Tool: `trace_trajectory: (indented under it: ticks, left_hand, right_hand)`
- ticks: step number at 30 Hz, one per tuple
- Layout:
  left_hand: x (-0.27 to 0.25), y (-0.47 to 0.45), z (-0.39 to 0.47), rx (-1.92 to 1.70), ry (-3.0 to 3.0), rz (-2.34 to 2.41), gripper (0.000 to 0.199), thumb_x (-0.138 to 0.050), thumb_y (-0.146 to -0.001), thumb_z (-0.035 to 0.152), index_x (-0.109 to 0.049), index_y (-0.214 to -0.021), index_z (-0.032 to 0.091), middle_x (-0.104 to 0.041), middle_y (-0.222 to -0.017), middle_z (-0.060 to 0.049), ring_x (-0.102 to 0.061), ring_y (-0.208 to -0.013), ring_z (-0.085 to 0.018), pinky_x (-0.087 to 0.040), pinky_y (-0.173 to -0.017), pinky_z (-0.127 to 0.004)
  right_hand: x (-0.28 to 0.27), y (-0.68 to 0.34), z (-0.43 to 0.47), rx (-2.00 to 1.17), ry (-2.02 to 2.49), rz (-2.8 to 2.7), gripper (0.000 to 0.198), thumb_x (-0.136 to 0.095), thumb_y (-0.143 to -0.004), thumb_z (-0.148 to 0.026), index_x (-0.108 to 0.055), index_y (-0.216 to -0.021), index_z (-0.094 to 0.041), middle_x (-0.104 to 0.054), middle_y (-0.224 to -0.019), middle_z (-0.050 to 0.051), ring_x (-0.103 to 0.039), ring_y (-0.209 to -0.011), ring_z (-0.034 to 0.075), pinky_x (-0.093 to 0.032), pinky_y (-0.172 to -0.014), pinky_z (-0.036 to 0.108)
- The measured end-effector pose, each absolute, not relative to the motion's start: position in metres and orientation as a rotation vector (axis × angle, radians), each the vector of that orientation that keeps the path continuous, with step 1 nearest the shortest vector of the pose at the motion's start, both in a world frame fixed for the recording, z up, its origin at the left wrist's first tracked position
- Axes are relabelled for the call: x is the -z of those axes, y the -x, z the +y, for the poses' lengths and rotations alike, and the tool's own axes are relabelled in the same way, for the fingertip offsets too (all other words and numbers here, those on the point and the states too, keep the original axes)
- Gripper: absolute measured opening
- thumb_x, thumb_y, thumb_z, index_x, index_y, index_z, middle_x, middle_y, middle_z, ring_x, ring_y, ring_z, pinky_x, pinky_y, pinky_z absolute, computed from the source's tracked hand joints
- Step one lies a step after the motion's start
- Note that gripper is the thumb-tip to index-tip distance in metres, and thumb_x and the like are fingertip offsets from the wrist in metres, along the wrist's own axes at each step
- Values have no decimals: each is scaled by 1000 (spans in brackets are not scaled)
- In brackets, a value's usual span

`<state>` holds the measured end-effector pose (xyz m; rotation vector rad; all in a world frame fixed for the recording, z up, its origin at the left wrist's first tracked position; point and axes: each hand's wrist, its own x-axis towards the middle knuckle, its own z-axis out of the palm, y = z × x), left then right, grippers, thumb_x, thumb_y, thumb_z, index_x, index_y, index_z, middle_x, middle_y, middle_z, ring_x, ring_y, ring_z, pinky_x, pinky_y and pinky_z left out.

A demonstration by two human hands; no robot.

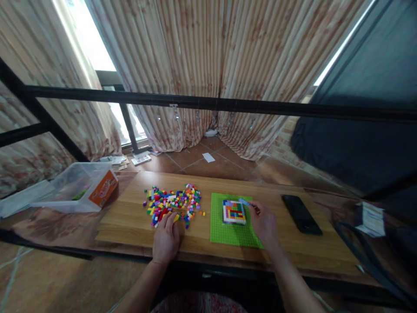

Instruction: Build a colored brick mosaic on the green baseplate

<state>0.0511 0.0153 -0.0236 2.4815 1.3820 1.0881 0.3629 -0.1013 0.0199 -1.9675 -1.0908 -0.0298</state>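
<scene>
I'd square the blue brick (pixel 243 202) pinched in my right hand (pixel 264 221) to the board (pixel 221 237); left hand (pixel 166 239), grip unclear

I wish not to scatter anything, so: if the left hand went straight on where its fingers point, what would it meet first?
The left hand would most likely meet the loose bricks first: it seems to be at their near edge, though contact is unclear.
</scene>
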Motion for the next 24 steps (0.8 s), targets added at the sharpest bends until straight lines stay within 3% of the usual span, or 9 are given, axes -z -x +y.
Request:
trace_trajectory:
  ticks: [5,14,24]
  left_hand:
    - [22,-50,16,-1110,-2489,1369,30,-44,-92,24,-60,-116,18,-64,-117,-12,-60,-111,-26,-51,-96,-42]
    - [20,-51,17,-1124,-2503,1356,29,-45,-91,25,-60,-115,19,-64,-114,-12,-61,-109,-26,-52,-94,-42]
    - [6,-52,6,-1308,-2517,1219,27,-49,-92,25,-59,-116,19,-63,-113,-12,-61,-108,-23,-53,-91,-37]
  right_hand:
    - [-19,-368,-96,26,1975,-1052,37,-42,-89,-41,-70,-93,-17,-71,-89,10,-62,-79,22,-48,-75,37]
    - [-19,-367,-68,-78,1941,-1332,25,-49,-89,-27,-73,-92,-23,-72,-97,5,-59,-96,21,-43,-91,37]
    - [-17,-370,-49,-165,1951,-1538,21,-54,-88,-20,-74,-94,-24,-73,-99,3,-56,-99,20,-41,-92,34]
